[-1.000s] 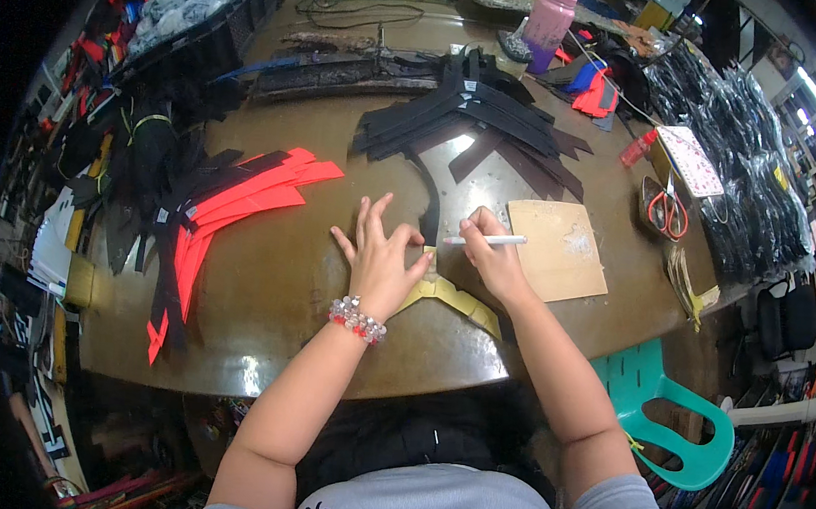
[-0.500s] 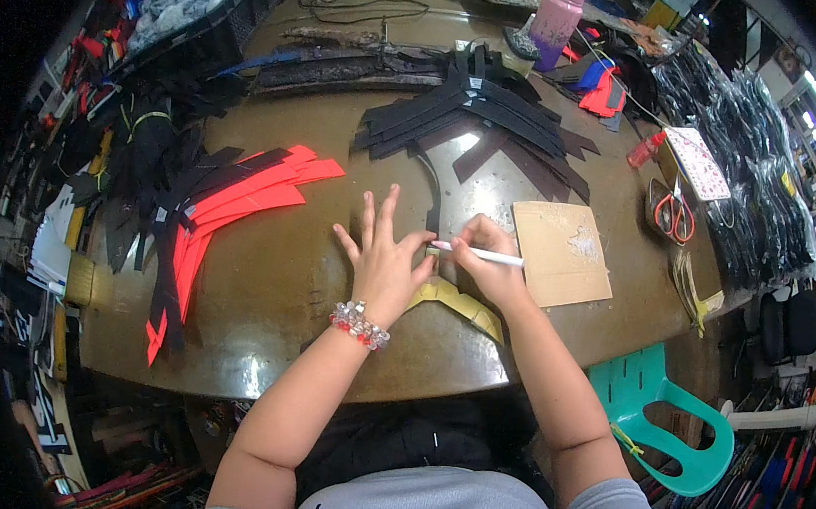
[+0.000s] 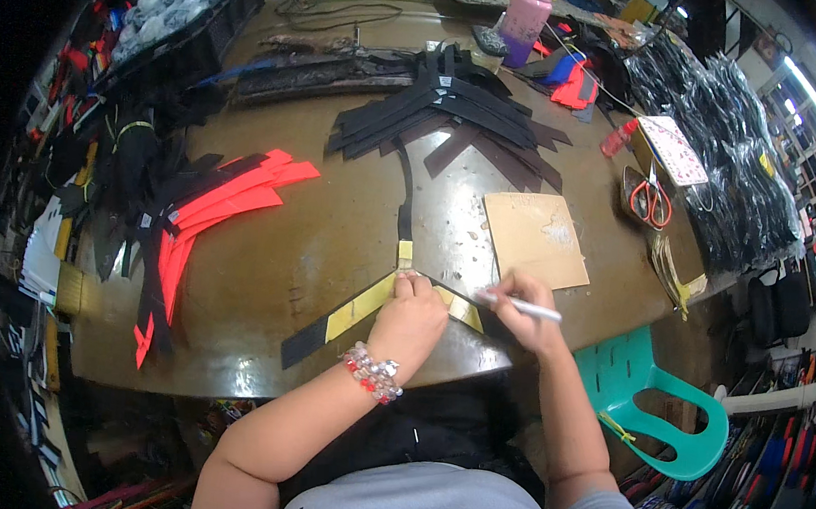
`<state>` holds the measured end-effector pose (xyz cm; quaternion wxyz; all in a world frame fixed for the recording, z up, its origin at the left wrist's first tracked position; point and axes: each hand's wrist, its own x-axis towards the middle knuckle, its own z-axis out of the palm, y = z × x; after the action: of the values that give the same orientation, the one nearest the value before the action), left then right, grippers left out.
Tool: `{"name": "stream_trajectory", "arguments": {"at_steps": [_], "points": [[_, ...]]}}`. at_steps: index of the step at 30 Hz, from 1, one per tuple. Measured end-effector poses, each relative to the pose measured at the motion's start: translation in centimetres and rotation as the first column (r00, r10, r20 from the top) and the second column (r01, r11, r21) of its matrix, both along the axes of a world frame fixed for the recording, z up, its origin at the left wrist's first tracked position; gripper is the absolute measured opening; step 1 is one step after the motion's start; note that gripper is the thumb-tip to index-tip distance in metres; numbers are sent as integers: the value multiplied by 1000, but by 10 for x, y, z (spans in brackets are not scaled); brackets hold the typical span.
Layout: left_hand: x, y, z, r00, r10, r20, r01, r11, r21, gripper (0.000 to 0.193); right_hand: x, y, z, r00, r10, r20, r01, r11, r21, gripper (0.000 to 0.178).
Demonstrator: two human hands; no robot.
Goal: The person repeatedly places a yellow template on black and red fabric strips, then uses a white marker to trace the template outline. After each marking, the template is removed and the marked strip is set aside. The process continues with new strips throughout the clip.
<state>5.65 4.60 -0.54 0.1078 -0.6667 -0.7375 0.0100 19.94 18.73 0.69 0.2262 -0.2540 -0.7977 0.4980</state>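
- Left hand (image 3: 410,316), fingers curled, presses down on the black-and-yellow strip (image 3: 357,310) where its arms meet.
- Right hand (image 3: 522,314) at its 3 o'clock pinches a white pen (image 3: 523,307), tip touching the strip's right arm.
- Cardboard sheet (image 3: 532,238) lies at 1 o'clock.
- Black strip pile (image 3: 455,116) lies at 12 o'clock.

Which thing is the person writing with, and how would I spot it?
Start at the big brown table and find the tan cardboard sheet near its right side. Just below it, the right hand holds a thin white pen. It is the only slim white stick there, unlike the flat black-and-yellow strip under the left hand.
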Motion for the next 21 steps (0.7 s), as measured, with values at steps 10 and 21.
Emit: {"name": "stream_trajectory", "arguments": {"at_steps": [10, 21], "points": [[17, 9, -1, 983, 185, 3, -185, 981, 63, 55, 22, -8, 2, 977, 212, -30, -208, 973, 98, 14], [-59, -73, 8, 889, -136, 438, -27, 938, 346, 29, -81, -57, -30, 1000, 21, 6, -22, 890, 455, 16]]}}
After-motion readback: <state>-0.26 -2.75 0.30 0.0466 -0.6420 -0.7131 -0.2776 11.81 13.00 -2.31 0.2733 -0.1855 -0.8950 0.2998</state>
